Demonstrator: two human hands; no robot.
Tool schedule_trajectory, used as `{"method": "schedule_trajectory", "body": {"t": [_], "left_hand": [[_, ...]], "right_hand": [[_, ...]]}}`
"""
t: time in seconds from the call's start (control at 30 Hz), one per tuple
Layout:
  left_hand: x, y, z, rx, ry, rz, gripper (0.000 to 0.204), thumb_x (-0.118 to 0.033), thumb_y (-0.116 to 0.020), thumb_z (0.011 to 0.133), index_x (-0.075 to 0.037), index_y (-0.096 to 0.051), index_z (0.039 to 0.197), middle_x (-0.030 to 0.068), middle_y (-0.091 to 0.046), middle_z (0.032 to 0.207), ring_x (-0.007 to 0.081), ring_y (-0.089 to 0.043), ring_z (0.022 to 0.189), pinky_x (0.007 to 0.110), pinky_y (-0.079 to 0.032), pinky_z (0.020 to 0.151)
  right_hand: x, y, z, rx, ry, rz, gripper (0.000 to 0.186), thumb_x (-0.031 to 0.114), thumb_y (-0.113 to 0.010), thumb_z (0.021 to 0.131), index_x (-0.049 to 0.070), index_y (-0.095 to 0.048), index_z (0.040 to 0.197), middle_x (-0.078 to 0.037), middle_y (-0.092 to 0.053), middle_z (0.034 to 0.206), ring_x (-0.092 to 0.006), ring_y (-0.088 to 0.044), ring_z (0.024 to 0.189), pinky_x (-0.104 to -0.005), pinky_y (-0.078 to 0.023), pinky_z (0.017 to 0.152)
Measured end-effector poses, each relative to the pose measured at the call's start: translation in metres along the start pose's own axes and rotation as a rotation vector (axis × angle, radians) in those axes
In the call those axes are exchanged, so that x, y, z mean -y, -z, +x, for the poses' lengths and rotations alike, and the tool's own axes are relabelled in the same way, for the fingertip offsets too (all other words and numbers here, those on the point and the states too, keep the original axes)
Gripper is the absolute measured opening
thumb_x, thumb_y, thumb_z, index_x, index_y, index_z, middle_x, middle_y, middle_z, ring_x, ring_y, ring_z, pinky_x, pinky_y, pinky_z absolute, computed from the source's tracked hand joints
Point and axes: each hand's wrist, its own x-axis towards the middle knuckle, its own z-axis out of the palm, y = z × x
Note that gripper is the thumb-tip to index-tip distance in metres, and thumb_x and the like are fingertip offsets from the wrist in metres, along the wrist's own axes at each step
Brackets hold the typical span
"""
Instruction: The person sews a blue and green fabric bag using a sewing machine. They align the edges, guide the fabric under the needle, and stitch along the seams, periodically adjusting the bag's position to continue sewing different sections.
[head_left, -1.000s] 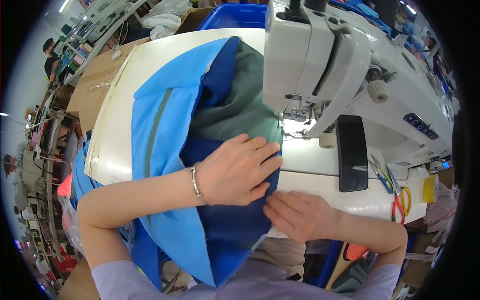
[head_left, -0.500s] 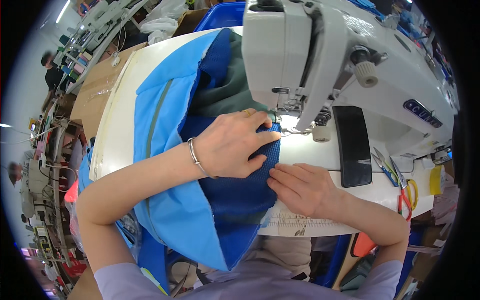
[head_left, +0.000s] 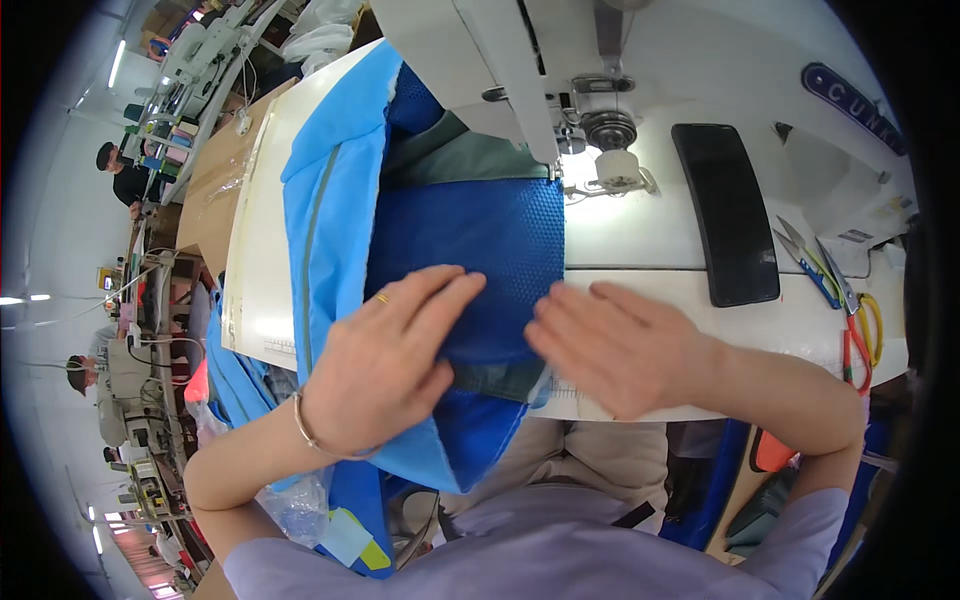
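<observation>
Blue mesh fabric (head_left: 480, 235) lies flat under the needle area of a white sewing machine (head_left: 470, 60), its far edge meeting dark green fabric (head_left: 460, 155) beside the presser foot (head_left: 553, 172). Light blue fabric (head_left: 335, 200) with a grey-green strip runs along the left. My left hand (head_left: 390, 365), wearing a ring and a bangle, rests on the fabric with fingers stretched out toward the mesh. At the right edge of the mesh is my right hand (head_left: 625, 350), slightly blurred, its fingers extended and its thumb hidden.
Right of the needle area lies a black phone (head_left: 725, 215). Scissors with red and yellow handles (head_left: 855, 330) and blue-handled snips (head_left: 815, 275) sit farther right. A cardboard sheet (head_left: 225, 175) borders the table's left. Other people and sewing machines are in the left background.
My left hand has drawn back from the presser foot toward me, uncovering the mesh. My right hand stays by the fabric's right edge. The view has shifted, showing the machine closer.
</observation>
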Motion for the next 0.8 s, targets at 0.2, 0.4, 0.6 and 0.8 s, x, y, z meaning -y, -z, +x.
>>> {"method": "schedule_trajectory", "body": {"t": [0.2, 0.4, 0.6, 0.8], "left_hand": [[0.003, 0.012, 0.018, -0.384, -0.11, 0.192, 0.063, 0.012, -0.064, 0.068, -0.006, -0.066, 0.129, 0.0154, -0.069, 0.104, 0.0308, -0.07, 0.087, 0.038, -0.058, 0.077], [0.013, -0.001, 0.044, -0.697, -0.542, 0.733, 0.037, -0.009, -0.07, 0.081, -0.013, -0.075, 0.117, 0.0067, -0.068, 0.101, 0.0203, -0.064, 0.082, 0.029, -0.057, 0.069], [-0.012, -0.01, 0.025, -0.515, -0.546, 0.545, 0.023, -0.015, -0.072, 0.085, -0.006, -0.074, 0.107, 0.0063, -0.065, 0.084, 0.0217, -0.061, 0.071, 0.034, -0.055, 0.067], [0.009, -0.05, 0.024, -0.441, -0.509, 0.321, 0.02, -0.024, -0.077, 0.085, -0.007, -0.068, 0.092, 0.0015, -0.05, 0.069, 0.0174, -0.049, 0.058, 0.03, -0.037, 0.053]], "right_hand": [[0.027, 0.006, 0.007, 0.032, 0.142, 0.095, 0.036, 0.02, -0.065, 0.083, -0.005, -0.073, 0.108, -0.012, -0.07, 0.102, -0.0248, -0.063, 0.096, -0.0337, -0.051, 0.075], [0.031, 0.001, 0.005, 0.017, 0.133, -0.044, 0.031, 0.019, -0.065, 0.077, -0.007, -0.074, 0.09, -0.015, -0.071, 0.093, -0.0256, -0.064, 0.086, -0.0328, -0.049, 0.072], [0.036, 0.0, 0.002, 0.006, 0.12, -0.008, 0.028, 0.019, -0.065, 0.075, -0.008, -0.073, 0.081, -0.018, -0.072, 0.085, -0.026, -0.065, 0.079, -0.032, -0.049, 0.067], [0.039, -0.011, 0.001, -0.088, 0.072, 0.064, 0.018, 0.016, -0.066, 0.07, -0.002, -0.067, 0.068, -0.013, -0.066, 0.073, -0.0214, -0.059, 0.067, -0.0302, -0.043, 0.058]]}}
